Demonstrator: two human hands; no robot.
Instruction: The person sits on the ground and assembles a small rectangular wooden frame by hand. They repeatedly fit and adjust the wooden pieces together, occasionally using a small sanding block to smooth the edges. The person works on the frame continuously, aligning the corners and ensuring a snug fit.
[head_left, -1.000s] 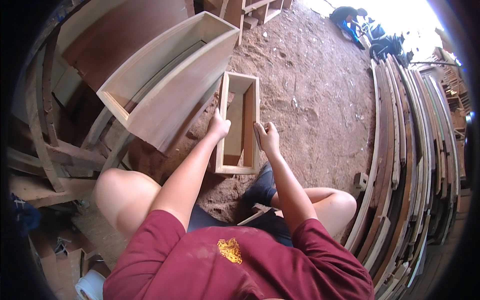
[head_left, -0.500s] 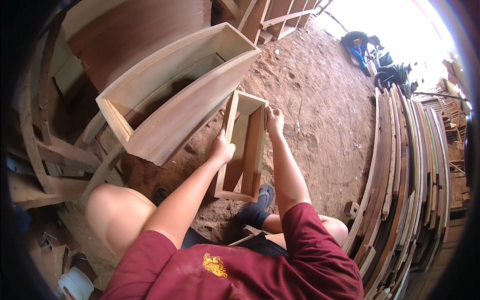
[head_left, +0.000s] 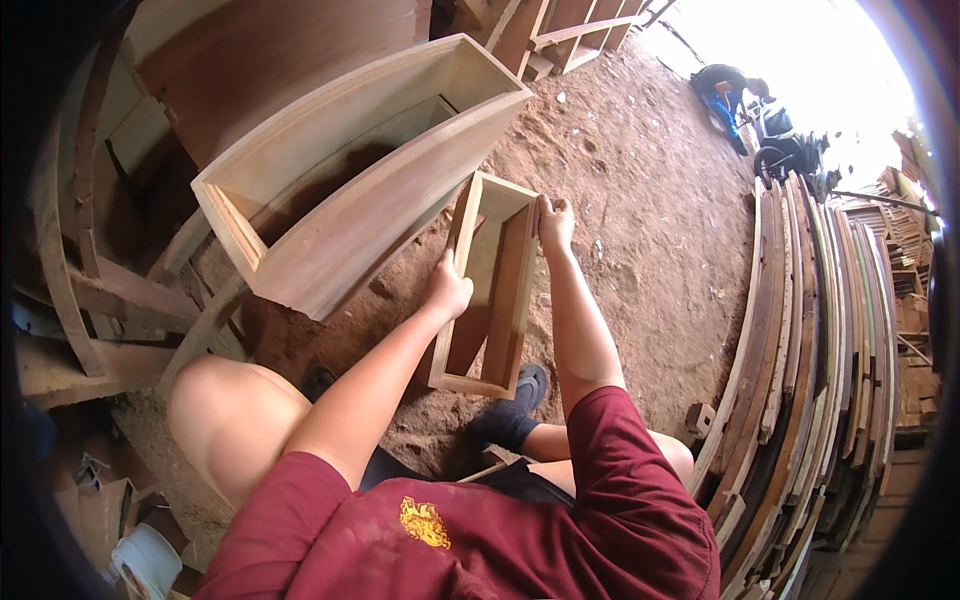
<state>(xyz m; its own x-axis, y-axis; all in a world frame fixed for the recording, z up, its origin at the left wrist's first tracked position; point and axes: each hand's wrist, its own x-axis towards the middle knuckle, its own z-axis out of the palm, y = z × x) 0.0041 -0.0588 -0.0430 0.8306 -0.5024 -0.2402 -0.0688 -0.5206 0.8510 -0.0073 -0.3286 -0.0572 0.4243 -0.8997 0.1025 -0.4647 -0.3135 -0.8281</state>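
A narrow rectangular wooden box frame (head_left: 514,305) is held out over the ground in front of me, its long sides running away from me. My left hand (head_left: 449,287) is closed on its left side, about midway along. My right hand (head_left: 556,222) grips the right side close to the far corner, with its fingers curled. To the left of the frame stands a larger, longer wooden box (head_left: 385,205), open at the top, with its near wall close to the frame's far left corner. Shadow covers part of the larger box's inside.
Long wooden planks (head_left: 775,380) lie stacked on the right. A brown wooden panel (head_left: 270,75) and curved timber pieces (head_left: 60,250) stand at the left. Bare earth (head_left: 640,250) stretches ahead; farther off, a person (head_left: 722,95) bends beside a wheeled vehicle (head_left: 785,155). A white bucket (head_left: 150,560) sits lower left.
Both hands keep their hold on the wooden frame. Its far end has shifted slightly up and to the right in the picture, and the right hand has moved slightly the same way.
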